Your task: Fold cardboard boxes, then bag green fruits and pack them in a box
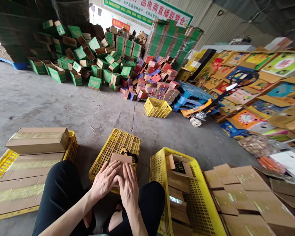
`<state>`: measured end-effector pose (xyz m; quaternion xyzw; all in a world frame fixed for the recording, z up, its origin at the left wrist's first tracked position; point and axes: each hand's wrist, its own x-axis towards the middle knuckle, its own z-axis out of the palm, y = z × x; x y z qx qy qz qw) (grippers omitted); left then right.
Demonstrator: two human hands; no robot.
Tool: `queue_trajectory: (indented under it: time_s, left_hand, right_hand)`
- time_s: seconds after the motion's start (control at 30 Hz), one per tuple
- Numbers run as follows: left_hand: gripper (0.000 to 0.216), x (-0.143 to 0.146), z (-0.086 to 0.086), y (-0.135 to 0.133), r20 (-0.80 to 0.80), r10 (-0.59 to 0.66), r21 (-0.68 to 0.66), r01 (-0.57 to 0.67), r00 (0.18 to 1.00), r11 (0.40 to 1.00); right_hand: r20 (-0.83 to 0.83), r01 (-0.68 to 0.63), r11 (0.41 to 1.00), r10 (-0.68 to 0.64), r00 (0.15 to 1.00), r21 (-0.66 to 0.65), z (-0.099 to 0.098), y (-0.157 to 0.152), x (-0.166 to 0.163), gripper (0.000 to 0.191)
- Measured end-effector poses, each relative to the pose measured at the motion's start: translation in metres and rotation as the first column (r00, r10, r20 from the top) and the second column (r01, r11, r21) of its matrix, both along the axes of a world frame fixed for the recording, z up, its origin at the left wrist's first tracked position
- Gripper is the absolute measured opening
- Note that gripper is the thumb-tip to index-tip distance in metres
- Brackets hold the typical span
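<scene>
Between my knees a small brown cardboard box (122, 158) rests on an upturned yellow plastic crate (108, 141). Both palms lie on the box, my left hand (107, 179) over its left side and my right hand (128, 184) over its right. The fingers of each hand are stretched out flat, with the thumbs close together. Just behind the box, on the crate, is a tape dispenser (130, 154) with orange and black parts. My hands hide much of the box's near side.
At left, long taped cartons (39, 139) fill a yellow crate. At right, another yellow crate (195, 193) holds small boxes, one with open flaps (179, 165). Taped boxes (245, 193) stand farther right. Beyond are a yellow basket (157, 108), a pallet jack (199, 113) and piled green boxes (95, 82).
</scene>
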<state>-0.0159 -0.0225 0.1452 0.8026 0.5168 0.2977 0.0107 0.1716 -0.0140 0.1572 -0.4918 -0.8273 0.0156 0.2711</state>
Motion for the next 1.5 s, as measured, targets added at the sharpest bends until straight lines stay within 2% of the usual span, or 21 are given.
queue_trajectory:
  time_s: [0.23,0.43,0.5,0.63,0.73,0.87,1.07,1.2,1.33,1.5]
  left_hand:
    - [0.055,0.012,0.007,-0.003,-0.018,0.068,0.013,-0.068,0.998,0.998]
    - [0.062,0.008,-0.004,-0.010,0.015,0.150,0.001,-0.150,0.989,0.989]
    - [0.064,0.000,-0.007,-0.011,0.034,0.112,-0.039,-0.111,0.993,0.993]
    - [0.068,-0.024,-0.010,-0.008,0.077,-0.105,-0.133,0.115,0.991,0.985]
    - [0.068,-0.032,-0.014,-0.006,0.133,-0.178,-0.113,0.193,0.975,0.975]
    - [0.060,-0.024,-0.021,-0.012,0.216,-0.145,-0.042,0.157,0.966,0.987]
    - [0.055,-0.010,-0.034,-0.029,0.347,-0.121,0.008,0.126,0.930,0.992]
    - [0.042,-0.008,-0.034,-0.034,0.382,-0.097,0.073,0.075,0.919,0.995]
    - [0.030,-0.006,-0.025,-0.038,0.351,-0.068,0.082,0.042,0.934,0.996]
    - [0.029,-0.007,-0.017,-0.039,0.311,-0.110,0.059,0.097,0.944,0.994]
  right_hand:
    - [-0.052,0.051,0.999,-0.051,0.997,0.002,-0.008,-0.003,0.002,0.061]
    - [-0.031,0.051,0.997,-0.052,0.998,-0.053,-0.011,-0.008,0.004,0.072]
    - [-0.020,0.017,0.995,-0.019,1.000,-0.096,-0.008,-0.008,0.008,0.080]
    - [-0.006,-0.125,0.981,0.126,0.992,-0.147,0.000,-0.004,0.019,0.099]
    - [-0.002,-0.166,0.978,0.167,0.986,-0.129,0.001,-0.002,0.024,0.100]
    - [-0.039,-0.103,0.992,0.101,0.994,-0.077,-0.004,-0.009,0.021,0.096]
    - [-0.070,-0.096,0.993,0.101,0.992,0.071,-0.018,-0.028,0.012,0.072]
    - [-0.067,-0.053,0.987,0.064,0.996,0.150,-0.024,-0.037,0.007,0.067]
    - [-0.029,-0.067,0.987,0.072,0.997,0.145,-0.013,-0.038,0.000,0.060]
    - [-0.041,-0.148,0.988,0.150,0.988,0.043,0.014,-0.027,-0.008,0.045]
